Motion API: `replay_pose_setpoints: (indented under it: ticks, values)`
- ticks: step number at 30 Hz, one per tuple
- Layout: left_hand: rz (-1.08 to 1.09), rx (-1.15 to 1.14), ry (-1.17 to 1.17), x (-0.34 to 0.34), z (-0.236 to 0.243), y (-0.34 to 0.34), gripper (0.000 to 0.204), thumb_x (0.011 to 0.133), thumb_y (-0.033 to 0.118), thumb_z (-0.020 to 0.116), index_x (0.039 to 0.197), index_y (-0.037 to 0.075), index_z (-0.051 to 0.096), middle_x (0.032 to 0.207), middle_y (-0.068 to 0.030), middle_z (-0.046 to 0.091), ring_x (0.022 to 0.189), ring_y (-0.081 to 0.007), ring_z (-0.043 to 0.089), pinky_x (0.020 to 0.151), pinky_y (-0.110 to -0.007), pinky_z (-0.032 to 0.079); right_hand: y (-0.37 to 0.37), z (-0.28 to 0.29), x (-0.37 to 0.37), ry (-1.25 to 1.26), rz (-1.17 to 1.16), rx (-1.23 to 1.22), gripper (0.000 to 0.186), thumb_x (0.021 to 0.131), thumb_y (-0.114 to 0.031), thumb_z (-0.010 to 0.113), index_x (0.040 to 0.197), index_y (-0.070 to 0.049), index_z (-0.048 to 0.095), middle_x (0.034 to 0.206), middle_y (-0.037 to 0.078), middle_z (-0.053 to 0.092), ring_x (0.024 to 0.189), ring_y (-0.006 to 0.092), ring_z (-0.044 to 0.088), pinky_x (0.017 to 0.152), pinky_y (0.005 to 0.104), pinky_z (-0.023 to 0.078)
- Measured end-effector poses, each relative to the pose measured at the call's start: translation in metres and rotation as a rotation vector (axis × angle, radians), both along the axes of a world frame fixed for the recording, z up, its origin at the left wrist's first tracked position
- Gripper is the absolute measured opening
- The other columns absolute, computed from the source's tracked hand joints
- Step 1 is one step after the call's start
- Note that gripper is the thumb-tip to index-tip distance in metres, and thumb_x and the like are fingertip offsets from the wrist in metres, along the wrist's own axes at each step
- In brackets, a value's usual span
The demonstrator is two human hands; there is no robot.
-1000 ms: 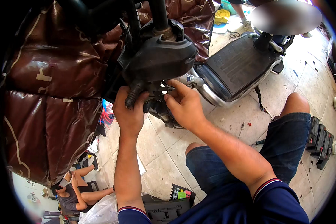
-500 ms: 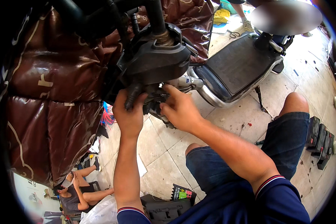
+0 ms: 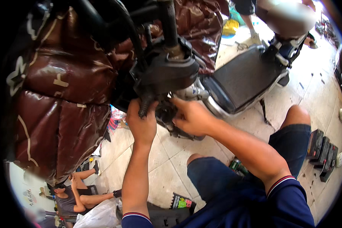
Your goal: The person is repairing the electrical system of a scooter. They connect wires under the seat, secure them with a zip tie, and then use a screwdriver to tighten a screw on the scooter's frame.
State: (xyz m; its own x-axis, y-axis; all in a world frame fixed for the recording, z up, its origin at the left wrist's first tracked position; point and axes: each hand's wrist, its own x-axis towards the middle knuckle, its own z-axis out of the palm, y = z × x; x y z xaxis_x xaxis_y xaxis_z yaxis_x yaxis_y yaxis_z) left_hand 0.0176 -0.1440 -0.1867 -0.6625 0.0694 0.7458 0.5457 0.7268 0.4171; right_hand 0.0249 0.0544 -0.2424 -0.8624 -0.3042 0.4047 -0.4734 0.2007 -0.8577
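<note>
The black handlebar housing (image 3: 167, 74) of a two-wheeler is in front of me, with a ribbed black handlebar grip (image 3: 145, 105) pointing down toward me. My left hand (image 3: 141, 123) is closed under the housing, its thumb and fingers on either side of the grip; the fingertips and what they hold are hidden. To its right, my right hand (image 3: 193, 117) is closed, thumb and forefinger bent toward dark parts (image 3: 165, 113) below the housing. What lies between those fingers is too small and blurred to name.
A brown quilted cover (image 3: 64, 87) hangs at the left. Beyond my right hand is a scooter footboard (image 3: 241, 72). Several black batteries (image 3: 321, 152) stand on the tiled floor at right. A seated person (image 3: 70, 197) is at lower left; another person's leg (image 3: 249, 22) shows at the top.
The whole view has shifted, so the housing and both my hands appear a little further right and lower. My hands stay at the same spot under the housing.
</note>
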Motion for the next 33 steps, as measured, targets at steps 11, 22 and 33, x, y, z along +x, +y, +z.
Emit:
replay_pose_setpoints:
  ticks: [11,22,33]
  values:
    - [0.049,-0.022,0.088,0.004,-0.003,0.004,0.033,0.082,0.005,0.087,0.098,-0.001,0.059,0.093,-0.0173,0.062,0.082,-0.04,0.06,0.073,-0.044,0.049,0.064,0.064,-0.015,0.523,-0.391,-0.315,0.039,0.084,-0.011,0.091,0.113,0.002,0.069,0.089,0.009,0.067,0.076,0.0161,0.064,0.064,0.0303,0.051]
    - [0.115,0.032,0.032,0.005,0.005,0.012,0.033,0.081,0.005,0.086,0.1,-0.001,0.06,0.097,-0.0182,0.061,0.089,-0.0443,0.062,0.075,-0.049,0.05,0.066,0.079,-0.021,0.486,-0.642,-0.1,0.067,0.076,-0.029,0.099,0.121,0.003,0.062,0.103,0.019,0.07,0.089,0.0286,0.072,0.077,0.0381,0.058]
    - [0.172,-0.178,0.14,-0.001,0.0,0.008,0.047,0.087,0.017,0.084,0.123,-0.002,0.06,0.133,-0.0234,0.058,0.122,-0.046,0.056,0.101,-0.053,0.047,0.06,0.069,-0.041,0.26,-0.069,-0.323,0.11,0.087,-0.014,0.091,0.168,-0.003,0.019,0.144,0.017,0.061,0.129,0.0237,0.063,0.107,0.0386,0.052]
